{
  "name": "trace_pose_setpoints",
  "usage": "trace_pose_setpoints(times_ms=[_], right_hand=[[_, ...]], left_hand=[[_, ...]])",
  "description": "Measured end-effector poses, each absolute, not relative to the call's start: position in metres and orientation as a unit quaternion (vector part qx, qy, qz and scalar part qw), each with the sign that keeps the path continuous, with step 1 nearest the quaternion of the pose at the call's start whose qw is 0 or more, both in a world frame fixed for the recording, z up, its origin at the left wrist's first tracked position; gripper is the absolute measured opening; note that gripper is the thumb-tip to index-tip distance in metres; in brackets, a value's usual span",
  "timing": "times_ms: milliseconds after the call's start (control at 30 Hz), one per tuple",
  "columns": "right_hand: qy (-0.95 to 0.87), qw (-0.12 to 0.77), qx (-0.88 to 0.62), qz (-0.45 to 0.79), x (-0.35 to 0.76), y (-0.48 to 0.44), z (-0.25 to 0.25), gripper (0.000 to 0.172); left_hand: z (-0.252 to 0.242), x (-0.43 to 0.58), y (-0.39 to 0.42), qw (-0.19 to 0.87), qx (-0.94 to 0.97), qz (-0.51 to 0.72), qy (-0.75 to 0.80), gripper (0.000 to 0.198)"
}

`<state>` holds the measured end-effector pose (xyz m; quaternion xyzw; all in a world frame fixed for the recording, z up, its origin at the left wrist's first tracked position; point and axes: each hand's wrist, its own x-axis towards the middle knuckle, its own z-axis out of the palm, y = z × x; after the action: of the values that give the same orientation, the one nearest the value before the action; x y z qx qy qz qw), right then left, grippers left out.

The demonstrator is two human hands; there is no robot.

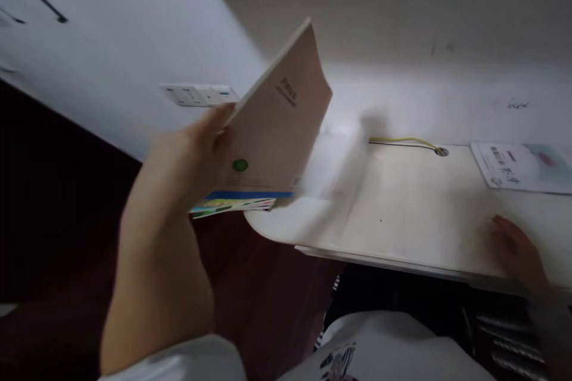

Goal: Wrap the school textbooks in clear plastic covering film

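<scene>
Toward nine o'clock in the head view, the left hand [196, 149] has its fingers closed on one thin pinkish paperback [277, 125], tilted near the centre by the rounded end of the worktop [411, 208]. Coloured papers [235, 207], too blurred to count, poke out below it. Smooth white surface runs on to four o'clock, where the right hand [516, 250] looks half-open and unladen, though blurred, near the front edge. One flat booklet [521, 166] and two thin cables [400, 140] lie toward three.
</scene>
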<state>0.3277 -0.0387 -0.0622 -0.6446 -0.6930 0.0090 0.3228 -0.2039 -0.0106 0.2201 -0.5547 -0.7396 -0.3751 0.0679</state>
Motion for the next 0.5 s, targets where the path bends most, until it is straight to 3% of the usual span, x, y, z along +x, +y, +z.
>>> trace_pose_setpoints(times_ms=[67, 167, 300, 500], right_hand=[[-0.735, 0.309, -0.603, -0.021, 0.323, -0.037, -0.063, 0.043], [-0.777, 0.261, -0.569, -0.066, 0.318, -0.035, -0.066, 0.045], [-0.786, 0.205, -0.576, -0.088, 0.317, -0.035, -0.069, 0.044], [-0.781, 0.191, -0.588, -0.084, 0.316, -0.037, -0.068, 0.042]], left_hand=[[0.204, -0.199, -0.004, -0.001, -0.584, -0.429, -0.689, 0.043], [0.165, -0.18, 0.009, -0.211, -0.575, -0.532, -0.585, 0.053], [0.106, -0.147, 0.015, -0.445, -0.503, -0.545, -0.503, 0.065], [0.04, -0.137, 0.011, -0.565, -0.439, -0.468, -0.519, 0.073]])
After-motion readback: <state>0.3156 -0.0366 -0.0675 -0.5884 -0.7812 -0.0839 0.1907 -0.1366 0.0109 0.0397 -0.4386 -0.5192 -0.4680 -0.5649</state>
